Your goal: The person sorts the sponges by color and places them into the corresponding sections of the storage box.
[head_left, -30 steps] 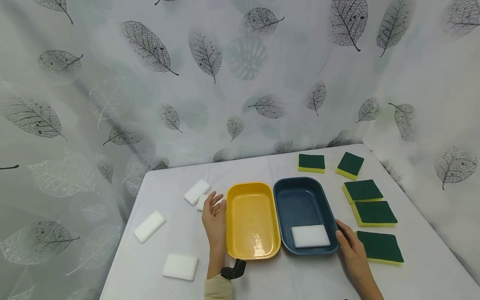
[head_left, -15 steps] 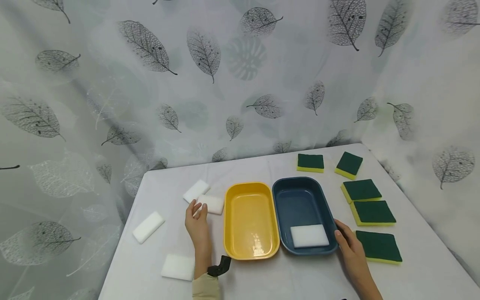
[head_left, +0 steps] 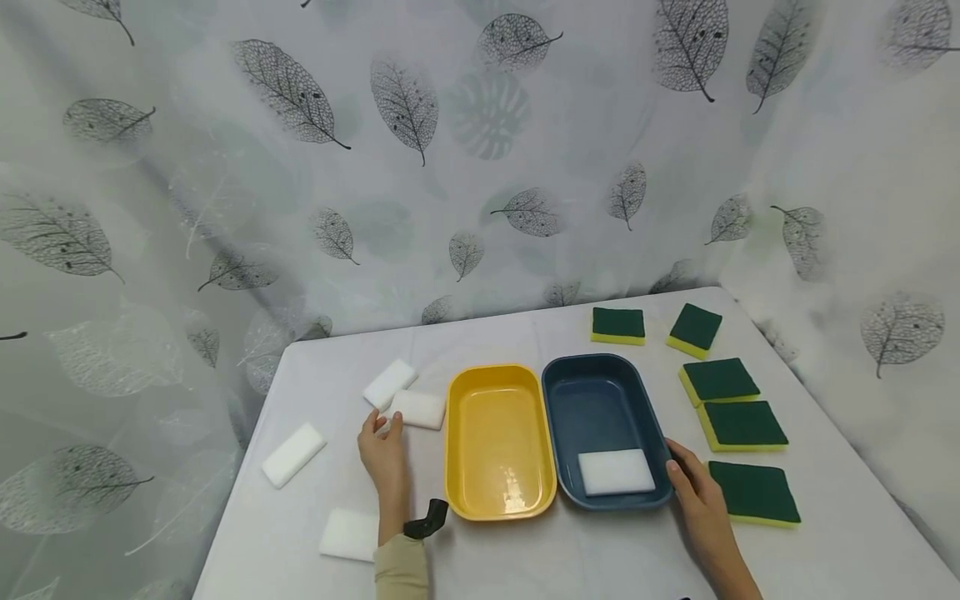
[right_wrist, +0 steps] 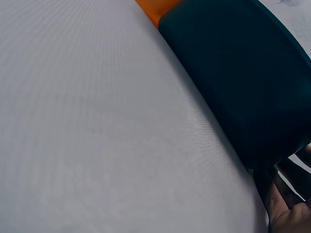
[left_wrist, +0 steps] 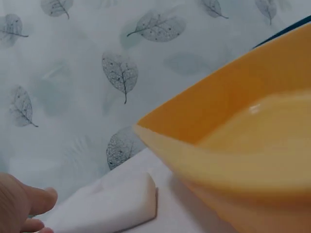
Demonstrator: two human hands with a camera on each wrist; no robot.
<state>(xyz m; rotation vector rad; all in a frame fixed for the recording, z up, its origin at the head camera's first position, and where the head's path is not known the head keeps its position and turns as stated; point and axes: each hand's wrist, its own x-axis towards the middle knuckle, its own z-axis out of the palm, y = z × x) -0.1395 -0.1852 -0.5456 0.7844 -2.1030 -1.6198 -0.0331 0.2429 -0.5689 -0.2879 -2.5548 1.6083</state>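
Observation:
In the head view my left hand (head_left: 385, 456) is beside a white sponge (head_left: 417, 409), its thumb at the sponge's near left edge; fingers and thumb stand apart with nothing held. The left wrist view shows part of that hand (left_wrist: 22, 204) left of the sponge (left_wrist: 112, 208), close to the yellow tray (left_wrist: 209, 174). My right hand (head_left: 702, 500) rests at the near right corner of the blue tray (head_left: 651, 400), its thumb and fingers against the outer wall. A white sponge (head_left: 615, 473) lies flat inside the blue tray. The yellow tray has nothing in it.
More white sponges lie on the left: one behind (head_left: 390, 383), one at the far left (head_left: 293, 455), one in front (head_left: 349, 535) partly behind the left forearm. Several green-and-yellow scouring sponges (head_left: 753, 492) lie on the right. A leaf-print curtain (head_left: 465, 183) hangs behind the table.
My left hand has moved left, away from the yellow tray, uncovering the white sponge beside it. My right hand stays at the blue tray's corner.

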